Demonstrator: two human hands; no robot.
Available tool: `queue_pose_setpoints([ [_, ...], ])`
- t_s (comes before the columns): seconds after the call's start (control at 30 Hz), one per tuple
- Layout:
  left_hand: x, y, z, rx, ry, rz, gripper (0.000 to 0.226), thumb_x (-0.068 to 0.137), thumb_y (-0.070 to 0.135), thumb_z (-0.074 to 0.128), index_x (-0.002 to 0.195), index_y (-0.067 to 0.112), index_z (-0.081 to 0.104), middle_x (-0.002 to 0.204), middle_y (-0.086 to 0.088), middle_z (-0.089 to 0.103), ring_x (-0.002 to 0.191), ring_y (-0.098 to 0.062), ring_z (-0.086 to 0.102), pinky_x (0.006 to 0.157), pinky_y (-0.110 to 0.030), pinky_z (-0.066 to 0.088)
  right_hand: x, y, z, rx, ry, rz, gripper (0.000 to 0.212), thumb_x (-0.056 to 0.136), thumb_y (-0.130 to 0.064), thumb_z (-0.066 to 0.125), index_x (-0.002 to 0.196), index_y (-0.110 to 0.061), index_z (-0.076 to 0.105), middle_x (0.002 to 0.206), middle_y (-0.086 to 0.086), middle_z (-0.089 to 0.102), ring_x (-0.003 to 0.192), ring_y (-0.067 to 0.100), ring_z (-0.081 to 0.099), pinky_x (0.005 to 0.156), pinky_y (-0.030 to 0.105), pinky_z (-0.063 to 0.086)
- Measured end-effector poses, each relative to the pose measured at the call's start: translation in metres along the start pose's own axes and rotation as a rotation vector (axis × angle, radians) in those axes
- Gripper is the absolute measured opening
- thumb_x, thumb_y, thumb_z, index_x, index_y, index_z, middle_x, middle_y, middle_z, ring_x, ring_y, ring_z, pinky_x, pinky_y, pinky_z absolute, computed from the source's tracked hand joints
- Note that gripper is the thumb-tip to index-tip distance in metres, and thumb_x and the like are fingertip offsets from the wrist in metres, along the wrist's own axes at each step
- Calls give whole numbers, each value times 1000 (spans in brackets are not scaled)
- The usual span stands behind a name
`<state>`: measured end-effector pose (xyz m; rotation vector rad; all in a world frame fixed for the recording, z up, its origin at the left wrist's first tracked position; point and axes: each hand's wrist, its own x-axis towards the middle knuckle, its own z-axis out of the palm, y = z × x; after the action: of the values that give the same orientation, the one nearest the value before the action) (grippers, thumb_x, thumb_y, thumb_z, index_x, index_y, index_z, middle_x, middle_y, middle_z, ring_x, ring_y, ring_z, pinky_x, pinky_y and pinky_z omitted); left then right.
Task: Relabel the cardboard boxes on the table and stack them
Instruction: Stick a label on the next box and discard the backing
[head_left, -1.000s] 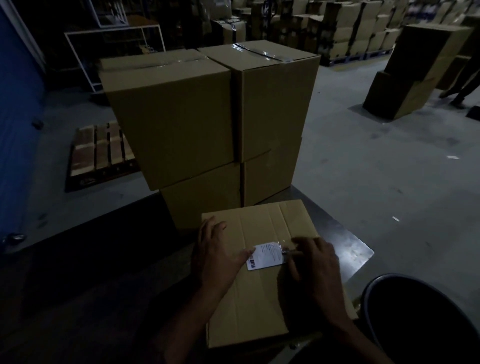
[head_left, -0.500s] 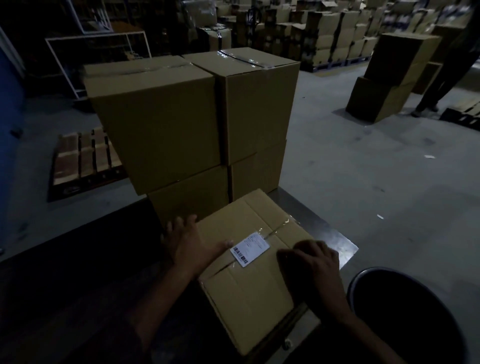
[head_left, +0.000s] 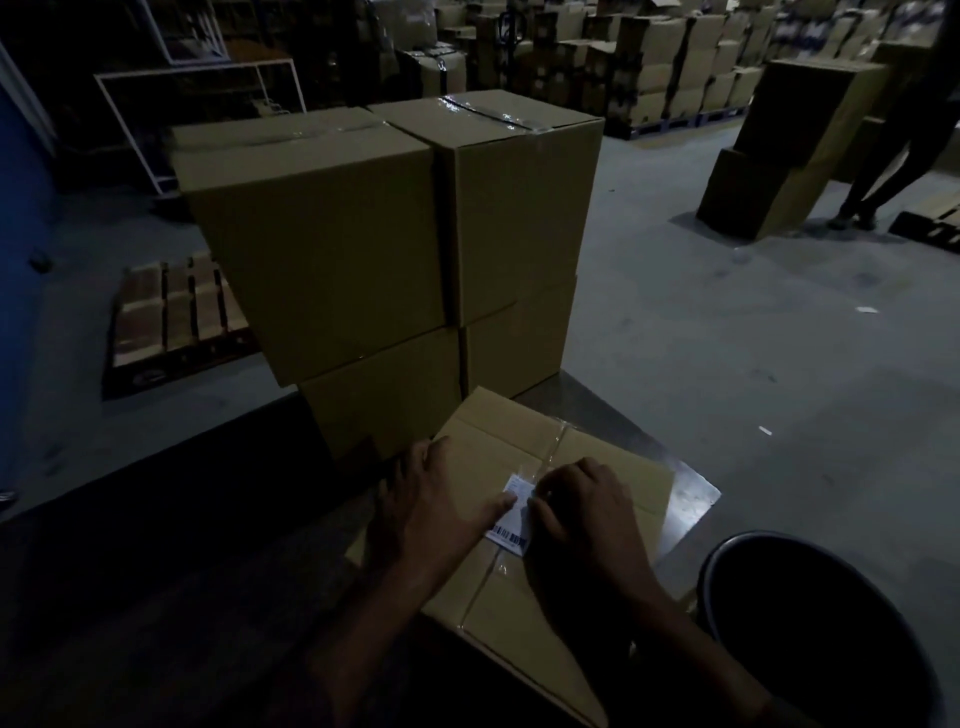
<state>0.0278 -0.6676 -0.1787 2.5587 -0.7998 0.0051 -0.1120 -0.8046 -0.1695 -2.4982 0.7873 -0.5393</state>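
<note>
At the far left of the frame a wooden pallet (head_left: 176, 317) lies on the grey floor (head_left: 727, 338), with a white metal frame (head_left: 202, 109) above it in the upper left. Right of the pallet, in the centre, stands a stack of four cardboard boxes (head_left: 363, 249), two on two, the upper pair sealed with clear tape along their tops; no writing shows on their faces.

In the lower centre a smaller cardboard box (head_left: 597, 467) lies flat on the dark tabletop (head_left: 691, 499), turned at an angle, its far corner just beside the stack. The left hand (head_left: 431, 504) rests spread on the box's left part, fingers fairly straight, thumb tip touching the left edge of a white label (head_left: 511, 519). The label sits on the taped centre seam and carries a barcode along its near edge (the small print above it is too blurred to read). The right hand (head_left: 582, 509) lies over the label's right side, fingers curled down onto it; it seems to press or pick at that edge, though the dim light hides the fingertips.

At the lower right stands a round dark bin (head_left: 810, 613). In the upper right, another pile of boxes (head_left: 789, 145) sits on the floor beside a standing person's legs (head_left: 893, 171).
</note>
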Motion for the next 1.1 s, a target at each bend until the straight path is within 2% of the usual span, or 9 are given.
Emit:
queue_pose_setpoints([
  [0.17,2,-3,4,-7,10,-6,119,60,105,38,152,30,34,156,2,39,138,-23,44,112,-46,37,1,3,1,-63,8,-28,12,89,-43,64,99,-38,60,99,-16,48,95,8,41,81,31,32],
  [0.3,2,-3,6,-12,41,-11,116,62,103,40,151,29,37,154,2,41,137,-23,45,111,-46,37,6,10,-2,9,-16,22,9,89,-39,68,90,-33,61,93,-13,50,93,14,47,80,33,37],
  [0.4,3,-3,6,-26,29,-25,115,61,103,43,151,31,36,154,3,40,138,-22,44,112,-46,35,-7,12,-1,-48,47,35,14,88,-41,68,99,-34,63,98,-12,51,96,10,42,85,34,40],
  [0.6,4,-3,8,-29,42,-35,99,70,92,51,147,32,41,151,4,44,136,-23,47,110,-45,37,-8,19,-1,-27,20,17,24,83,-46,72,79,-35,51,85,-17,45,83,9,41,75,33,36],
  [0.73,4,-5,9,-44,37,-29,88,79,83,59,149,33,39,154,4,41,139,-22,44,113,-45,36,-14,12,-1,-92,37,-9,17,86,-51,63,92,-38,53,94,-18,44,92,8,39,82,32,35],
  [0.87,2,-4,7,-59,46,-23,87,82,83,57,151,32,39,156,5,39,139,-22,43,113,-44,35,5,19,0,-38,7,-3,20,88,-49,66,82,-36,52,87,-18,46,86,11,46,77,32,41],
  [0.97,4,-3,6,-65,56,-21,82,84,81,55,148,30,43,153,4,42,137,-21,46,112,-44,36,25,19,1,-11,-27,-90,13,90,-48,66,95,-37,61,95,-19,52,96,10,47,85,32,41],
  [1.03,4,-2,6,-57,56,-28,81,84,81,52,147,31,44,152,4,43,136,-22,47,112,-45,37,36,13,0,-31,-74,-195,20,94,-53,60,109,-41,66,104,-20,55,104,6,45,90,31,42],
  [1.1,4,-2,6,-56,54,-30,82,82,82,47,146,31,44,151,4,44,135,-22,48,112,-45,38,47,12,-1,-63,-137,-320,21,97,-54,56,113,-47,67,102,-19,56,105,8,45,91,33,43],
])
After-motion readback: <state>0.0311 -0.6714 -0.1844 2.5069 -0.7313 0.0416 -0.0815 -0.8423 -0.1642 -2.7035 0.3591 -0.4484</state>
